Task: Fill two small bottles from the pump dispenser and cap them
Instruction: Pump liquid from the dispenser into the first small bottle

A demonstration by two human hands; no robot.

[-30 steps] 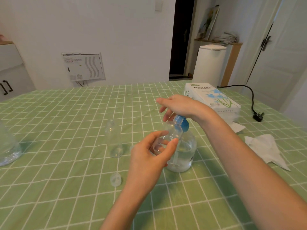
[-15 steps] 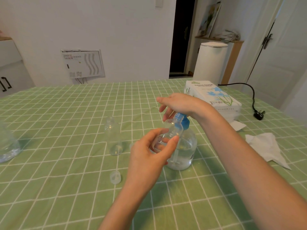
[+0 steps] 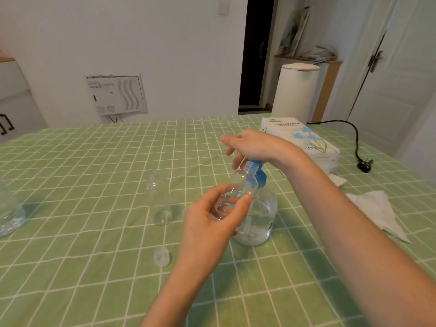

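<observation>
A clear pump dispenser [image 3: 258,218] with a blue pump head stands on the green checked table. My right hand [image 3: 251,147] rests palm-down on the pump head, fingers straight. My left hand [image 3: 212,223] grips a small clear bottle [image 3: 240,187], tilted, with its open mouth under the blue nozzle. A second small clear bottle [image 3: 158,197] stands upright and uncapped to the left. A small clear cap [image 3: 161,256] lies on the cloth in front of it. Another cap is partly hidden behind my left hand.
A white tissue pack [image 3: 304,140] lies behind the dispenser at the right. Loose tissues [image 3: 377,211] lie at the right edge. A black power plug [image 3: 364,165] rests far right. A clear glass vessel [image 3: 9,213] sits at the left edge.
Hands, held bottle and dispenser keep nearly the same pose; only the camera view shifts slightly.
</observation>
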